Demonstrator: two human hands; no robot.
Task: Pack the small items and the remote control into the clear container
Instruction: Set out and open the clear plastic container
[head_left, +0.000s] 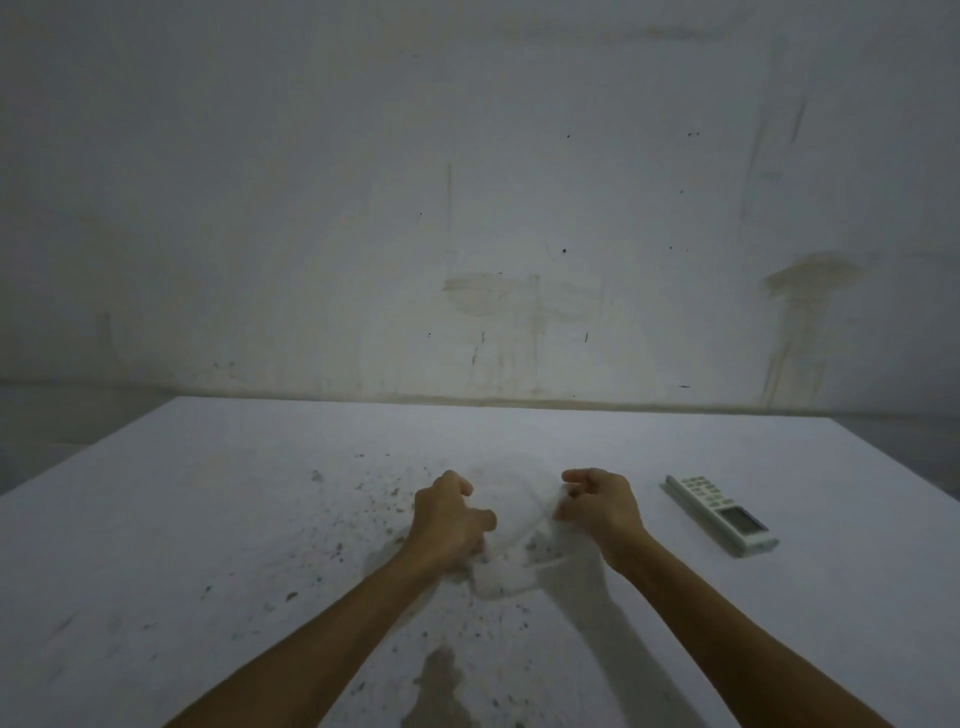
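A clear, thin plastic container (511, 540), hard to make out, lies on the white table (208, 493) between my two hands. My left hand (449, 517) grips its left edge with curled fingers. My right hand (597, 506) pinches its right edge. Its contents are too blurred to tell. A white remote control (719, 512) with a small screen lies flat on the table to the right of my right hand, apart from it.
The tabletop carries brown specks and a stain (439, 686) near the front. A stained white wall (493, 208) stands right behind the table's far edge. The table's left and right edges fall away to a dark floor.
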